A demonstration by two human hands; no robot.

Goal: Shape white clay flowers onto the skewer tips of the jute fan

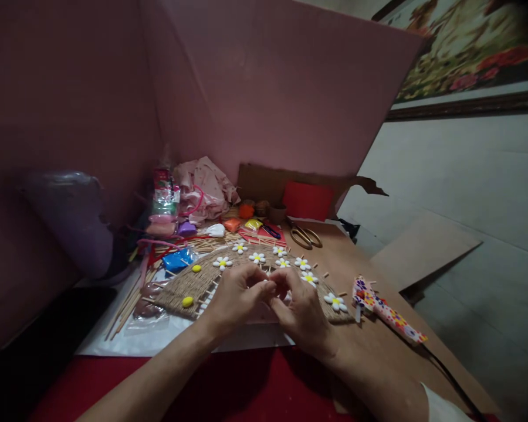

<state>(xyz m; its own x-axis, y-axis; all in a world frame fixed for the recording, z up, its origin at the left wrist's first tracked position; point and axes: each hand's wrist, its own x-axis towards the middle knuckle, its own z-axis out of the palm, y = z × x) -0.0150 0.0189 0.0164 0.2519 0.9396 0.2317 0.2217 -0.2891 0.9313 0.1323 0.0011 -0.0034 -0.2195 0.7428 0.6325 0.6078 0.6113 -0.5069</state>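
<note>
Because the work looks fiddly, left hand (242, 296) and right hand (300, 308) meet fingertips at frame centre, pinched narrow; cannot tell what, if anything, is held. Arched woven panel (176, 291) beneath, daisies (308, 278) spaced along it; scissors (307, 236), right of centre, presumably parked within reach.

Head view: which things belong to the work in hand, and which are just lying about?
Probably part of the work:
left hand
right hand
woven fan-shaped piece
white-petalled flowers
yellow discs
white packet

Seemingly just lying about:
scissors
blue packet
purple packet
crumpled pink sheet
</note>
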